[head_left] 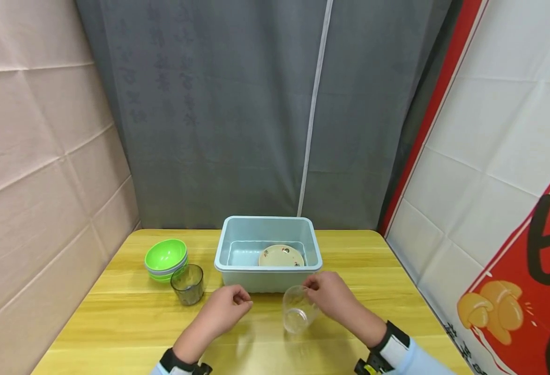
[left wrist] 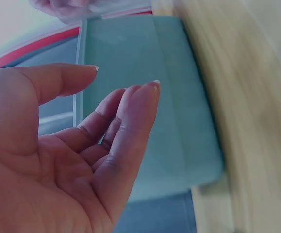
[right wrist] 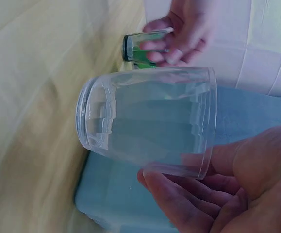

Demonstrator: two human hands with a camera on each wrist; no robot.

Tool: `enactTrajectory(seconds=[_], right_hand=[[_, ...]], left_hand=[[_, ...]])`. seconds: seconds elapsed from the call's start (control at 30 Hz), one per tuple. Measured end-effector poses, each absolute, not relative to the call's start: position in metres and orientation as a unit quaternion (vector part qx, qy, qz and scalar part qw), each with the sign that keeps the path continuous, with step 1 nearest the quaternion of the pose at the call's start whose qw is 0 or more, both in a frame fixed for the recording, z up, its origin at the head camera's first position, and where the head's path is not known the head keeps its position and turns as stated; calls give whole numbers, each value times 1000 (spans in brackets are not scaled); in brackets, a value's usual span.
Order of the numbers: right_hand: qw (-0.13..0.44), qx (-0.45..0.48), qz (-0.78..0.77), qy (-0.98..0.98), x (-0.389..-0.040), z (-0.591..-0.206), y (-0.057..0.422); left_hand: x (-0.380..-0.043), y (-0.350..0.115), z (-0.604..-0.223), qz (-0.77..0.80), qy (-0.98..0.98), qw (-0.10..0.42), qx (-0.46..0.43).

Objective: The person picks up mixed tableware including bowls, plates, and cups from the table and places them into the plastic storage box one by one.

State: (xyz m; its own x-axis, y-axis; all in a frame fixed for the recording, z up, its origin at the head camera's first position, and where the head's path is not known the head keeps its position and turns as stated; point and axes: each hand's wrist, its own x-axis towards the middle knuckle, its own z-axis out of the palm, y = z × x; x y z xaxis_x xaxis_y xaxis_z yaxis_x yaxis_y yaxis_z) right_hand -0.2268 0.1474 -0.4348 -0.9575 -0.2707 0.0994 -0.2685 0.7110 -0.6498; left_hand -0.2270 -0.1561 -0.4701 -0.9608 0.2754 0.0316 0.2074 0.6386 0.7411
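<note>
While right hand (head_left: 328, 295) pinches clear cup (head_left: 297, 311) by rim, just in front of blue tub (head_left: 256, 281), left hand (head_left: 225, 308) hovers empty, half-curled; cup-lifting step, seemingly; next move probably calls for steady pinch, cup kept off tub wall.

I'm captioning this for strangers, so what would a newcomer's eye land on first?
Probably the pale blue tub on the table, and the clear cup the right hand pinches just in front. Then the bright green bowl left of the tub and, at far right, the bold red print.
</note>
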Motion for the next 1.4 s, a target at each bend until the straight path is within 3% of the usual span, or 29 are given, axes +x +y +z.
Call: enactTrajectory(seconds=[0.27,0.6,1.0,1.4], right_hand=[[51,-125,-390,911,-231,-399,154],[99,-178,-410,889,-257,-355,150],[95,-208,-374,899,-299,-307,127],[100,-224,-394,886,-370,-312,91]], left_hand=[[-221,-182,-481,402,908,38,111],[-216,-197,-492,402,911,29,92],[-213,-200,-496,412,906,29,91],[-203,-203,-504,415,907,20,76]])
